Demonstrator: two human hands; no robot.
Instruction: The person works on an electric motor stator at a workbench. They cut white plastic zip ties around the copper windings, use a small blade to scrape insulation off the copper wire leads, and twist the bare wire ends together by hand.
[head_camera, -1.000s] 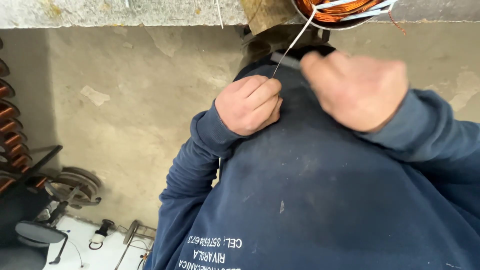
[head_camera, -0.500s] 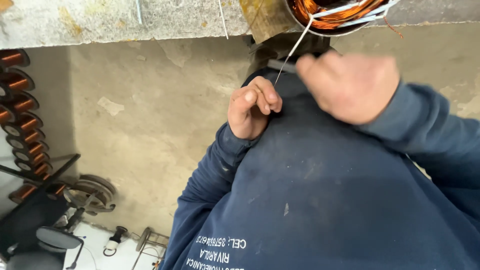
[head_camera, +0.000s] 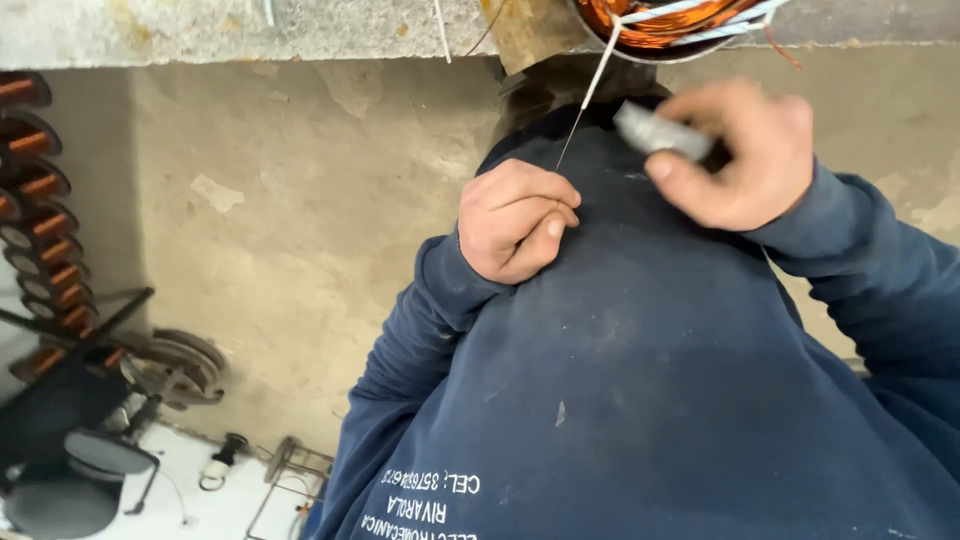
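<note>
Concrete floor; hands (head_camera: 518, 220) grip cord (head_camera: 590, 95)

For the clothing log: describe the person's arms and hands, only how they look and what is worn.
Both arms are covered by long dark blue sweatshirt sleeves with ribbed cuffs ending at the wrists. The left sleeve and right sleeve carry faint dusty smudges. The left hand and right hand are bare: no gloves, and no rings or watch show. White lettering sits on the sweatshirt's front, not on the sleeves.

Right hand (head_camera: 735, 155) has lifted a grey tool (head_camera: 662, 131).
</note>
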